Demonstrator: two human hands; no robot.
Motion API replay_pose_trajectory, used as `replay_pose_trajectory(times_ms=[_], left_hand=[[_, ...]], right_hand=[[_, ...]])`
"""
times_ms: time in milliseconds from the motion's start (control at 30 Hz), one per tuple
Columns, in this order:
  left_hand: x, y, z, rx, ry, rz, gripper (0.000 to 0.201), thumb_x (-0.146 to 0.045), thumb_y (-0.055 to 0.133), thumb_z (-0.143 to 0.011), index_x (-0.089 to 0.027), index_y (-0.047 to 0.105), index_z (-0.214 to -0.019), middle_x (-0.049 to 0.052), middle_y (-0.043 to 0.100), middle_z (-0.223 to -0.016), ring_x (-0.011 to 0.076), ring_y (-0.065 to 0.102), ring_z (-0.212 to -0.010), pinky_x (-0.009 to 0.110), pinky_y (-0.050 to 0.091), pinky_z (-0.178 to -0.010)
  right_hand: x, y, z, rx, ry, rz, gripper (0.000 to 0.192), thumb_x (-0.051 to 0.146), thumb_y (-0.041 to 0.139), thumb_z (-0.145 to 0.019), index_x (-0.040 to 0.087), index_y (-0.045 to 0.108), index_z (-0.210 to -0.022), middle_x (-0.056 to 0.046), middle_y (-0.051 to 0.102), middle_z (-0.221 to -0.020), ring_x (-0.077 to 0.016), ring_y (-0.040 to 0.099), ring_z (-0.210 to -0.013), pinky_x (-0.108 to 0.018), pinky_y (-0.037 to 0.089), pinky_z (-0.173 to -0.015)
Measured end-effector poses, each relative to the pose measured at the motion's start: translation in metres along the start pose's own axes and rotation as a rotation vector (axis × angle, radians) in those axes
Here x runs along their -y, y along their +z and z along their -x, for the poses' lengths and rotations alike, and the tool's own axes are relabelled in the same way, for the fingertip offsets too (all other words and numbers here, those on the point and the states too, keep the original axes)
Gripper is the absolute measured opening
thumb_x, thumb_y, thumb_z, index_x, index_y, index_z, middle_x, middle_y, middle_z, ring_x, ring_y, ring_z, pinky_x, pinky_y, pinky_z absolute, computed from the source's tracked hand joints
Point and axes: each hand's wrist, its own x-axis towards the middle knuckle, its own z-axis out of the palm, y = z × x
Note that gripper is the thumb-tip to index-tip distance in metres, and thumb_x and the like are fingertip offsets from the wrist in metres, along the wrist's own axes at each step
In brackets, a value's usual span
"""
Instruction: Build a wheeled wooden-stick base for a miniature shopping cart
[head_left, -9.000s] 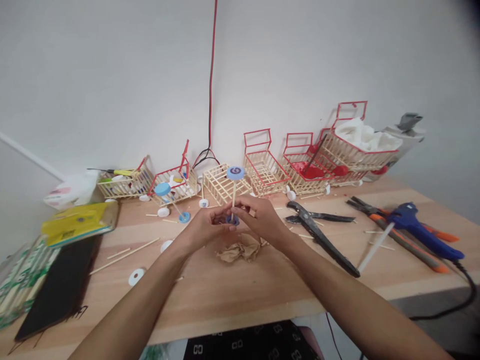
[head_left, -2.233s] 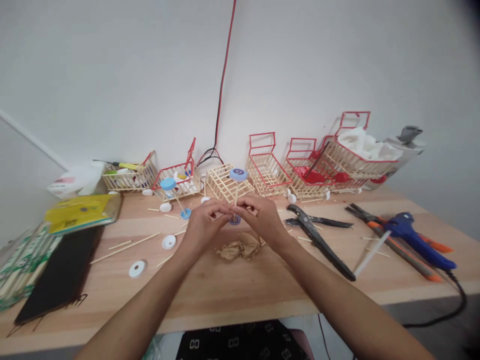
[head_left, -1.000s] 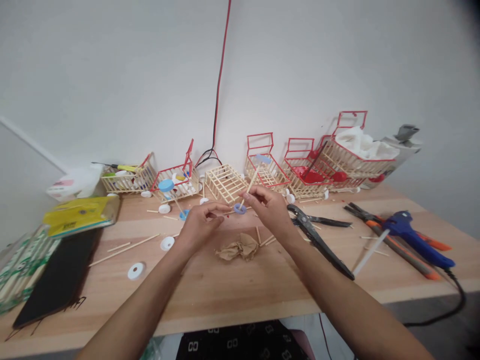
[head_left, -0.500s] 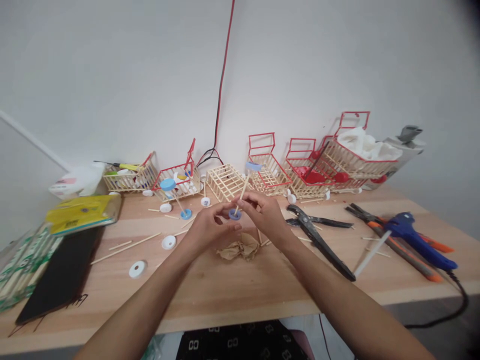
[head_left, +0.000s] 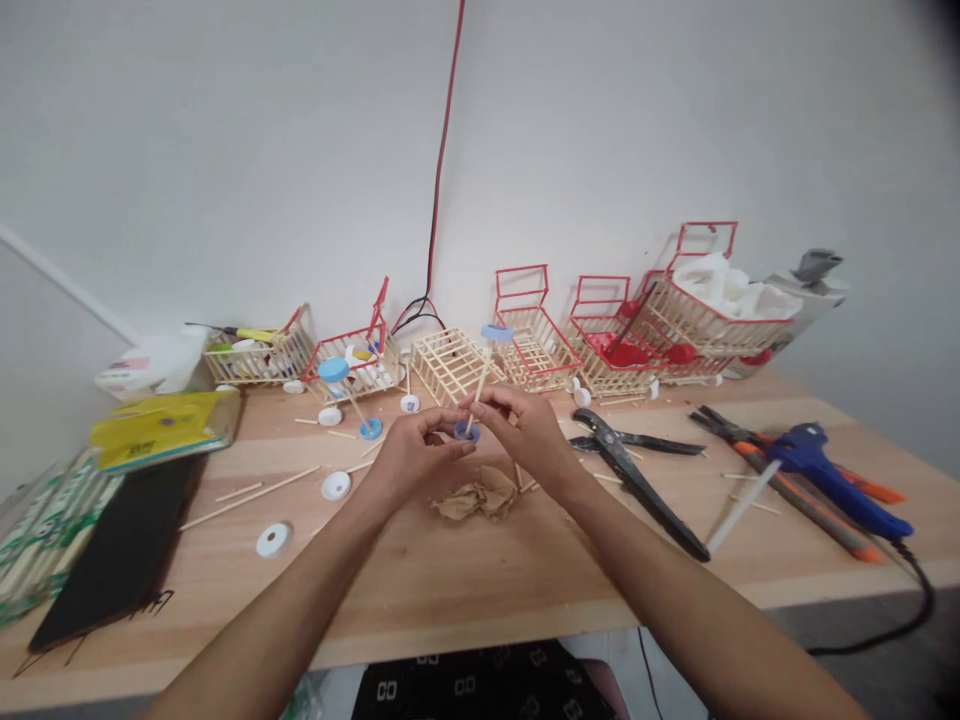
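Note:
Between my hands is a thin wooden stick (head_left: 480, 385) with a blue bottle cap at each end. My right hand (head_left: 517, 425) pinches the stick just above the lower blue cap (head_left: 466, 431). That lower cap is gripped at its side by the fingers of my left hand (head_left: 420, 450). The upper blue cap (head_left: 497, 333) is tilted, in front of the stick carts. Below my hands lies crumpled brown paper (head_left: 476, 495). A similar stick with two blue caps (head_left: 334, 371) rests on the table to the left.
Several small stick carts (head_left: 540, 350) line the wall. Black pliers (head_left: 641, 480), orange-handled pliers (head_left: 802, 500) and a blue glue gun (head_left: 832, 480) lie at right. White caps (head_left: 273, 540), a black board (head_left: 120, 550) and a yellow packet (head_left: 165, 428) lie at left.
The stick with its blue caps has tilted slightly more upright, its upper cap shifting a little left. Both hands keep hold with nearly the same grip.

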Motion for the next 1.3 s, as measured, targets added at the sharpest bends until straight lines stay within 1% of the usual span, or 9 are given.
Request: replay_pose_trajectory(times_ms=[167,333,433,500,633,767,933,1067,1300], left_hand=[[0.008,0.000,-0.003,0.034,0.006,0.089,0.052,-0.034,0.071,-0.072,-0.016,0.059,-0.120,0.007,0.071,-0.098,0.0189,0.066,-0.084,0.027,0.050,-0.067],[0.002,-0.005,-0.001,-0.090,0.030,0.194,0.049,-0.041,0.067,-0.078,-0.015,0.058,-0.119,0.013,0.067,-0.115,0.0240,0.064,-0.104,0.033,0.051,-0.083],[0.000,-0.007,0.001,-0.135,0.036,0.219,0.043,-0.040,0.070,-0.076,-0.014,0.061,-0.110,0.011,0.070,-0.106,0.0228,0.065,-0.101,0.034,0.050,-0.085],[0.000,-0.007,0.001,-0.139,0.037,0.162,0.037,-0.038,0.072,-0.073,-0.015,0.063,-0.101,0.009,0.071,-0.099,0.0214,0.066,-0.092,0.032,0.051,-0.079],[-0.001,-0.004,0.001,-0.214,0.048,-0.123,0.023,-0.030,0.074,-0.070,-0.017,0.066,-0.087,0.004,0.070,-0.088,0.0182,0.064,-0.078,0.028,0.047,-0.067],[-0.006,-0.002,0.003,-0.268,0.143,-0.313,0.017,-0.025,0.073,-0.071,-0.021,0.070,-0.087,0.001,0.071,-0.089,0.0184,0.062,-0.086,0.029,0.043,-0.074],[-0.008,-0.004,0.004,-0.236,0.128,-0.282,0.012,-0.028,0.070,-0.074,-0.021,0.072,-0.084,0.001,0.072,-0.086,0.0177,0.061,-0.080,0.029,0.041,-0.070],[-0.007,-0.007,0.004,-0.231,0.176,-0.323,0.008,-0.027,0.068,-0.077,-0.020,0.070,-0.074,0.001,0.070,-0.076,0.0174,0.059,-0.075,0.029,0.039,-0.070],[-0.007,-0.008,0.004,-0.167,0.359,-0.536,0.024,-0.030,0.057,-0.087,-0.020,0.061,-0.065,0.001,0.062,-0.069,0.0186,0.053,-0.075,0.029,0.036,-0.070]], right_hand=[[-0.001,0.000,0.000,0.016,-0.031,0.037,0.017,0.025,0.053,-0.090,0.018,0.068,-0.084,-0.001,0.065,-0.078,-0.0124,0.054,-0.071,-0.024,0.036,-0.064],[-0.005,0.003,0.001,0.063,-0.050,0.047,0.016,0.025,0.054,-0.089,0.018,0.067,-0.083,0.001,0.061,-0.071,-0.0117,0.050,-0.067,-0.023,0.034,-0.061],[-0.007,0.006,0.001,0.091,-0.043,0.026,0.018,0.027,0.054,-0.090,0.018,0.067,-0.082,0.001,0.062,-0.072,-0.0112,0.051,-0.066,-0.023,0.034,-0.060],[-0.008,0.007,0.002,0.089,-0.025,0.023,0.020,0.028,0.053,-0.090,0.018,0.066,-0.079,0.001,0.061,-0.071,-0.0113,0.051,-0.065,-0.023,0.035,-0.060],[-0.007,0.008,0.002,0.045,-0.039,0.059,0.026,0.030,0.053,-0.089,0.018,0.063,-0.069,0.000,0.058,-0.070,-0.0129,0.050,-0.067,-0.025,0.035,-0.062],[-0.004,0.009,0.002,0.050,-0.018,0.029,0.023,0.030,0.053,-0.089,0.019,0.065,-0.074,0.000,0.060,-0.071,-0.0130,0.051,-0.067,-0.025,0.036,-0.062],[-0.005,0.011,0.003,0.047,0.065,-0.053,0.011,0.028,0.056,-0.086,0.019,0.062,-0.087,0.002,0.062,-0.073,-0.0113,0.052,-0.064,-0.023,0.036,-0.060],[-0.008,0.012,0.003,0.041,0.065,-0.022,0.011,0.029,0.057,-0.085,0.019,0.059,-0.082,0.001,0.062,-0.073,-0.0118,0.054,-0.067,-0.023,0.037,-0.062],[-0.003,0.010,0.002,0.046,0.015,0.060,0.021,0.029,0.052,-0.089,0.018,0.055,-0.071,0.004,0.049,-0.063,-0.0101,0.041,-0.058,-0.023,0.031,-0.057]])
